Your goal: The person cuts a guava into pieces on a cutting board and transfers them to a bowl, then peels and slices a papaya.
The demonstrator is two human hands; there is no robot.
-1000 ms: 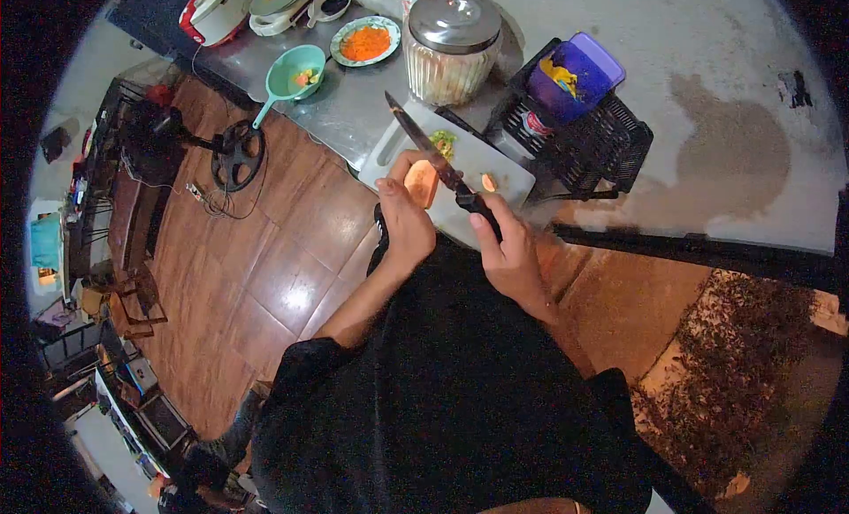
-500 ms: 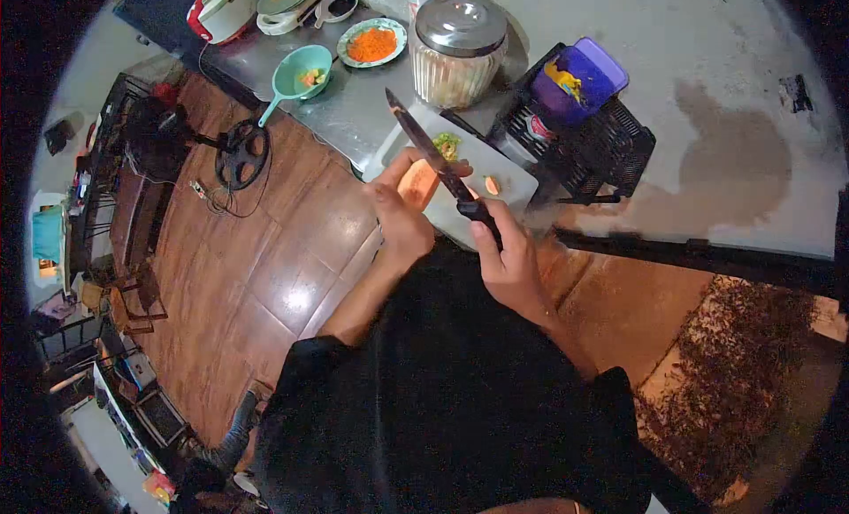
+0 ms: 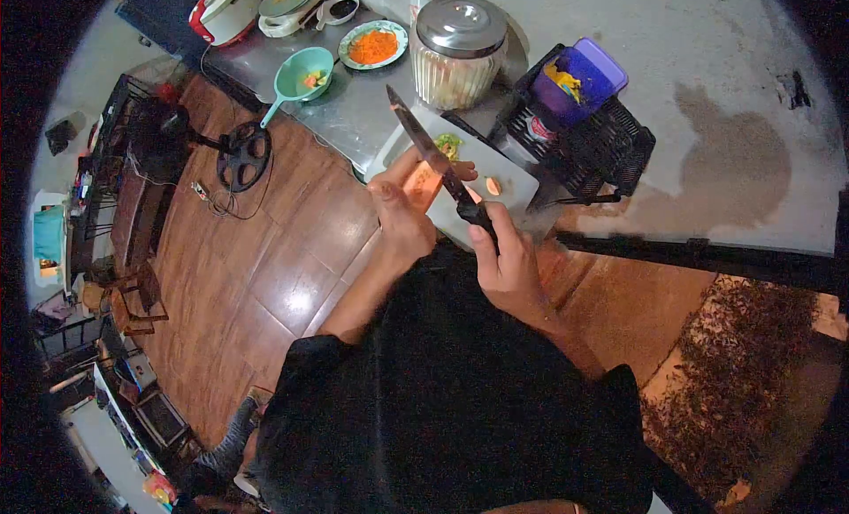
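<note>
My left hand [image 3: 404, 220] is wrapped around a thick pale-orange piece of fruit or vegetable [image 3: 421, 188], holding it above the near side of a white cutting board [image 3: 513, 165]. In my right hand [image 3: 510, 264] is the black handle of a long knife [image 3: 423, 143]. Its blade slants up and left, crossing over the orange piece and the left fingers. Behind the blade, a small heap of green scraps [image 3: 449, 146] lies on the board. A small orange chunk [image 3: 493, 187] rests to the right of the knife.
Past the board stands a glass jar [image 3: 455, 72] with a metal lid. Left of it are a plate of orange shreds [image 3: 372, 46] and a green handled strainer or bowl [image 3: 303, 74]. A black rack [image 3: 610, 151] with a purple container [image 3: 579, 82] stands to the right.
Both hands stay almost in place. The knife and right hand have shifted very slightly, and the orange piece's angle differs a little.
</note>
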